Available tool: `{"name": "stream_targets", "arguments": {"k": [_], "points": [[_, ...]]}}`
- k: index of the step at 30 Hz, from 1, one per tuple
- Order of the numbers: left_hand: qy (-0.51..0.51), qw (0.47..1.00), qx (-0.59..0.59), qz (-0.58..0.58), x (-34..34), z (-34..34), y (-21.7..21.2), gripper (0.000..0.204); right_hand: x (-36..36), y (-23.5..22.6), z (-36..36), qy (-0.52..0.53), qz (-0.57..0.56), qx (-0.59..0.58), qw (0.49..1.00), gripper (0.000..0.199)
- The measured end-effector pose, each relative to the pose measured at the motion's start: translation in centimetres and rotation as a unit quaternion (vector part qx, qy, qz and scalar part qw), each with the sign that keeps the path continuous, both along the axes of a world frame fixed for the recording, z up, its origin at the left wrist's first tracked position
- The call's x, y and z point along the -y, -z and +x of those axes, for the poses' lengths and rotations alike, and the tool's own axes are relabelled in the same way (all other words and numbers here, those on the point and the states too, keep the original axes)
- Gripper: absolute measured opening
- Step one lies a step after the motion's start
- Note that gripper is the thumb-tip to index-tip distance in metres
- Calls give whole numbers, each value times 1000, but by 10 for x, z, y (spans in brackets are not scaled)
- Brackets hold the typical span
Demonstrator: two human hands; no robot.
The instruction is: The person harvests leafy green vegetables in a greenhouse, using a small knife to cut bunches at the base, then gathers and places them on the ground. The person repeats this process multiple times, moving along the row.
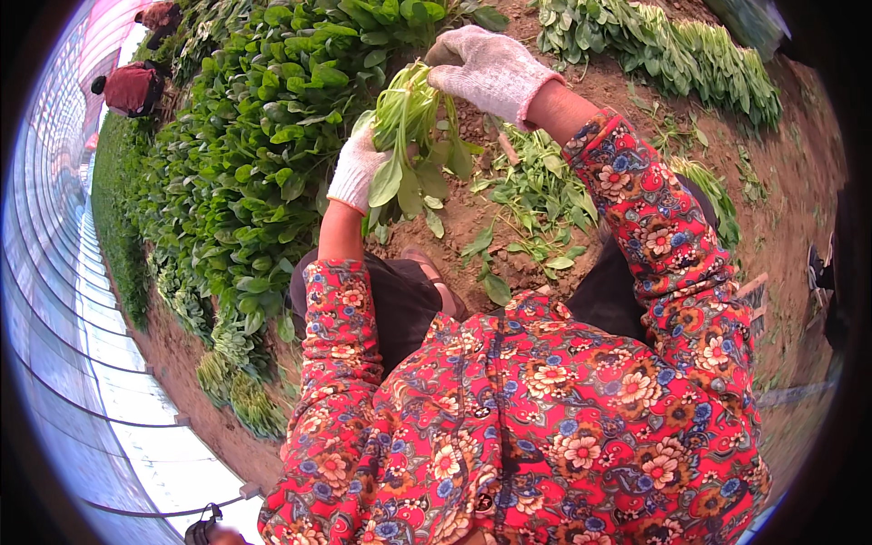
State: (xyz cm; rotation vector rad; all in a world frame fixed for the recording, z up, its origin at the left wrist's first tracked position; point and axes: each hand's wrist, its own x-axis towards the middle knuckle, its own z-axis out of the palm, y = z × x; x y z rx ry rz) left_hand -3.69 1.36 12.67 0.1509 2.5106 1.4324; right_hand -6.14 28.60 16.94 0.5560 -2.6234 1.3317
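A bunch of spinach (406, 113) is held up before me, pale stems at the top and broad leaves hanging down. My left hand (358, 171), in a whitish knitted glove, is closed around its left side; the leaves partly hide the fingers. My right hand (495, 74), gloved the same way, reaches over from the right. Its fingers and thumb pinch at the stem ends of the bunch. Below the hands, loose leaves and trimmings (545, 186) lie scattered on the brown soil between my knees.
Dense standing spinach (245, 145) fills the bed to the left. Rows of picked bunches (668, 54) lie at the far right, with more bunches (245, 391) at the lower left. Two people (132, 89) crouch far left, near the plastic greenhouse wall (68, 263). A dark-clothed leg (840, 272) shows at the right rim.
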Motion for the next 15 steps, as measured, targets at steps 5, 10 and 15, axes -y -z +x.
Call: {"name": "stream_targets", "arguments": {"k": [5,10,15], "points": [[19,993,-75,-84,13,-12,23,57,16,6,-5,-22,13,-1,1000,34],[20,984,-102,-144,19,-13,24,55,15,9,-9,-14,23,-32,999,28],[-4,999,-54,-7,9,-1,0,58,-26,-12,-10,-83,-102,0,991,33]]}}
